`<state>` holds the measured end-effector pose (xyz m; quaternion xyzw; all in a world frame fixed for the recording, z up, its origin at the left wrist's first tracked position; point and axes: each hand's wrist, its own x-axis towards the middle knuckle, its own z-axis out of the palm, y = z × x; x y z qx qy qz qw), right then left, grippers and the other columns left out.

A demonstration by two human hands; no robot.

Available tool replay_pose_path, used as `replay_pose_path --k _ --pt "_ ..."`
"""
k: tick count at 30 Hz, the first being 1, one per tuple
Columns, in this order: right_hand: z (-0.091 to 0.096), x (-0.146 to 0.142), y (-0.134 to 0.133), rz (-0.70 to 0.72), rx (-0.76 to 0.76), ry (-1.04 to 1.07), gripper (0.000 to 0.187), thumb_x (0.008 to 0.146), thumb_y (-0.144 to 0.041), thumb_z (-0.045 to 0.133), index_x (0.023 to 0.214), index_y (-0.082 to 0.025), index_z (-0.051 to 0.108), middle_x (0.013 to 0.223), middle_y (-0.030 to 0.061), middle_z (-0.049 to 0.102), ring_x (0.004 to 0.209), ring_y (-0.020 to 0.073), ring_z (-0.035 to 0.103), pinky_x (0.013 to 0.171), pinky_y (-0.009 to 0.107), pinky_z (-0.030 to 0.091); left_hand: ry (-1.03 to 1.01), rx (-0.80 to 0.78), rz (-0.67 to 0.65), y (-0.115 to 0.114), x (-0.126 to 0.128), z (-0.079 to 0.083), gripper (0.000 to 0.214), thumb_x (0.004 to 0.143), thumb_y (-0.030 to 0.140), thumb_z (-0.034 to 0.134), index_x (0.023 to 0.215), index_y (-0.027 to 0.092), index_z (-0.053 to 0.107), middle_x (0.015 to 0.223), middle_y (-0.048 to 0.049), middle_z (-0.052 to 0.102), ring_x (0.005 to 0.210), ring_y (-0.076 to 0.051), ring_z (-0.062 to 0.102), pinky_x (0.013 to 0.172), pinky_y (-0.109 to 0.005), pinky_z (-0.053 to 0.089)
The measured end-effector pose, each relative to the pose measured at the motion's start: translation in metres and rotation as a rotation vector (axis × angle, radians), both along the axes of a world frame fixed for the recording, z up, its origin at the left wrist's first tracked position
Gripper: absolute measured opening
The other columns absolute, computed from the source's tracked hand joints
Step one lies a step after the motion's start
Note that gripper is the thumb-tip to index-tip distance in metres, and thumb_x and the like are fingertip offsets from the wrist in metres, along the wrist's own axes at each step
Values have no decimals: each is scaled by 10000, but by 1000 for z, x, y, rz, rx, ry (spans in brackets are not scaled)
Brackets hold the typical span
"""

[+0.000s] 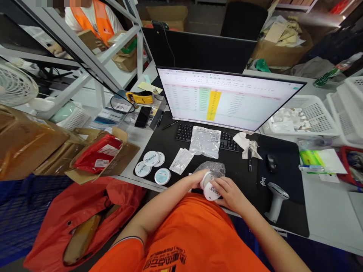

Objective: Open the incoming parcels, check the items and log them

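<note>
Near the front edge of the desk, my left hand [200, 178] is closed on a white round container [206, 178]. My right hand [230, 192] grips a flat white disc [211, 192] with dark lettering, which overlaps the container; whether the two are joined I cannot tell. Just behind my hands lies clear bubble wrap [217, 166]. To the left are several round white pieces with printed tops, among them a lettered one [151, 158] partly over others and a pale blue-labelled one [162, 176]. A flat printed packet [182, 161] rests beside them.
A clear pouch [205, 141] covers part of the keyboard [184, 132] below the monitor [227, 98]. On the right are a pen [250, 160], a mouse [271, 163] and a barcode scanner [276, 202]. An open cardboard box [127, 155] stands left; a co-worker's orange vest [99, 20] shows behind.
</note>
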<state>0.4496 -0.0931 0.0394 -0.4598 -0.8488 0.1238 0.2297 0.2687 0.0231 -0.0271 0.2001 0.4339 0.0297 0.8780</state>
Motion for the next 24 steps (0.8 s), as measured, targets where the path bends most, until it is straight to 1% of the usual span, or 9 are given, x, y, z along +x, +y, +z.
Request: replay_pose_path --k 1,3,6,9,11,14,17,20,24 --pt "2 5 -3 -23 16 14 780 861 -351 695 1537 -243 323 1296 125 548 1177 308 516 1029 471 470 -2 -14 -4 4 -3 2 491 833 607 596 835 122 676 699 -67 691 637 -212 648 725 -355 508" --pt "-6 14 -5 -197 -7 66 830 830 -396 713 1540 -232 314 1309 143 523 1195 320 509 1035 491 464 -59 -37 42 13 -13 9 542 873 624 501 952 121 687 831 -98 726 766 -232 681 788 -363 504" --pt "-43 20 -1 -497 -155 55 940 741 -380 779 1529 -169 312 1323 186 494 1209 355 492 1029 534 459 -242 -49 147 20 -27 20 663 894 661 377 1138 112 659 1030 -156 729 923 -267 685 832 -380 488" --pt "-83 15 5 -553 -291 -46 889 682 -310 830 1451 -127 422 1320 219 513 1223 390 494 1010 567 460 -350 -56 178 18 -36 30 749 890 687 319 1240 96 618 1086 -184 719 931 -278 686 812 -379 480" --pt "-92 5 8 -577 -303 -23 753 734 -355 803 1389 -137 502 1345 225 507 1258 405 480 1003 595 454 -368 -64 202 14 -38 35 754 899 681 309 1275 95 600 1086 -180 721 934 -271 688 826 -379 477" --pt "-69 -10 14 -610 -164 257 388 935 -357 592 1293 -209 613 1287 150 564 1206 311 544 1001 524 482 -354 -71 233 8 -37 42 756 912 683 309 1293 96 594 1104 -181 718 986 -277 680 885 -400 471" --pt "-28 -21 27 -501 -38 482 258 988 -263 510 1162 -262 701 1136 80 632 1061 221 614 928 395 533 -308 -71 289 4 -34 44 706 940 657 309 1236 107 640 1108 -167 723 1031 -275 671 936 -404 468" --pt "0 -27 43 -354 -7 314 306 984 -200 482 1178 -265 710 1147 82 644 1052 231 614 908 401 530 -250 -79 359 2 -29 41 619 991 570 287 1138 123 689 1073 -138 740 1033 -247 677 970 -376 467" --pt "0 -29 52 -300 -71 17 348 983 -207 438 1205 -237 703 1199 99 649 991 249 638 850 391 551 -156 -55 308 -4 -24 32 605 1018 541 281 1128 114 695 1051 -139 747 1049 -248 678 981 -372 465"
